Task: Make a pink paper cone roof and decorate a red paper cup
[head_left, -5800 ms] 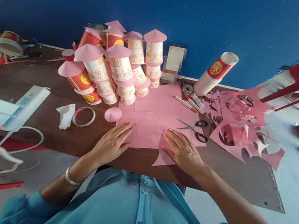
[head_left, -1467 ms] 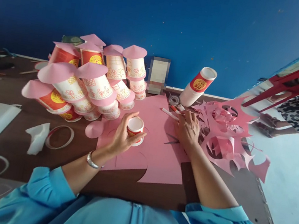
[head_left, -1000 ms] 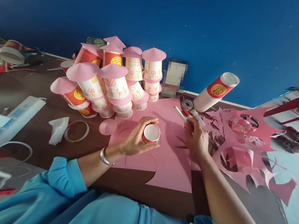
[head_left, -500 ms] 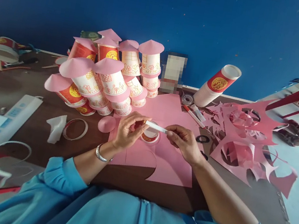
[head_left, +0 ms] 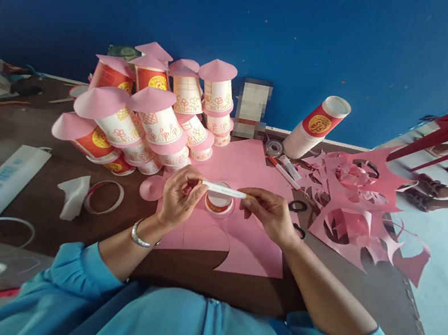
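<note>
A white marker pen is held level between my two hands. My left hand pinches one end of it between thumb and fingers. The other end sits in the closed fingers of my right hand. Just behind and below the pen, a red and white paper cup rests on a pink paper sheet. Close to my left wrist lies a small pink paper cone.
Several decorated cups with cone roofs stand stacked at the back left. A tall cup stack leans by the blue wall. Pink paper scraps, scissors, a tape roll and a red-and-white pen lie right.
The pen has turned from a slant to nearly level, and more of it shows between my hands. The whole view has shifted slightly, with things on the table appearing further left.
</note>
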A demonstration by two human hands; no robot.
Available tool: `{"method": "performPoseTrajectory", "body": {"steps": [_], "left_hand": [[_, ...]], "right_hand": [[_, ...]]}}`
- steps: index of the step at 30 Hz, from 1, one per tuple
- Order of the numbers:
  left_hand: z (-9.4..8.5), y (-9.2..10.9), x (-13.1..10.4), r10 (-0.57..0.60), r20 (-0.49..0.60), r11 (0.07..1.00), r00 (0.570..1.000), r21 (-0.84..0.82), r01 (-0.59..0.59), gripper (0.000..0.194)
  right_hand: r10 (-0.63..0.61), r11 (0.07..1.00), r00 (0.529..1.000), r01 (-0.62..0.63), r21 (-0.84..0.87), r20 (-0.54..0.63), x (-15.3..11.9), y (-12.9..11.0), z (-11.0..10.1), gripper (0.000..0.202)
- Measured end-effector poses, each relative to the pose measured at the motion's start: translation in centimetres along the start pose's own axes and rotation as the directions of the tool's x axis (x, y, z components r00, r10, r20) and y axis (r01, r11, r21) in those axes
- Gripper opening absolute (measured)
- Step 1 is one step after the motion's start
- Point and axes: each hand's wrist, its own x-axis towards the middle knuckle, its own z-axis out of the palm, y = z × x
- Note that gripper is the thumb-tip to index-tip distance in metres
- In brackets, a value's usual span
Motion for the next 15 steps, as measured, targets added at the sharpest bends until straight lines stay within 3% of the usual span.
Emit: {"method": "performPoseTrajectory", "body": {"steps": [4, 7, 9, 13, 15], "left_hand": [[0.1, 2.1, -0.7, -0.044, 0.079, 0.994, 0.996, -0.101, 0.052, 0.024], [0.3, 3.9, -1.7, -0.019, 0.227, 0.991, 0.974, -0.127, 0.049, 0.016], [0.3, 4.7, -2.3, -0.016, 0.293, 0.99, 0.956, -0.129, 0.056, 0.015], [0.1, 5.1, -3.4, -0.016, 0.346, 0.995, 0.938, -0.084, 0.048, 0.038], [-0.2, 4.8, -4.2, -0.004, 0.438, 1.0, 0.899, -0.024, 0.015, 0.032]], "right_hand": [[-0.202, 0.926, 0.979, 0.204, -0.317, 0.039, -0.7, -1.1, 0.9, 0.028], [-0.406, 0.768, 0.903, 0.419, -0.484, 0.137, -1.4, -1.7, 1.6, 0.021], [-0.441, 0.726, 0.875, 0.478, -0.494, 0.198, -2.1, -2.1, 2.1, 0.019], [-0.359, 0.848, 0.918, 0.397, -0.352, 0.171, -3.7, -3.2, 2.8, 0.014], [-0.245, 0.921, 0.96, 0.274, -0.277, 0.137, -4.4, -3.7, 3.1, 0.013]]}}
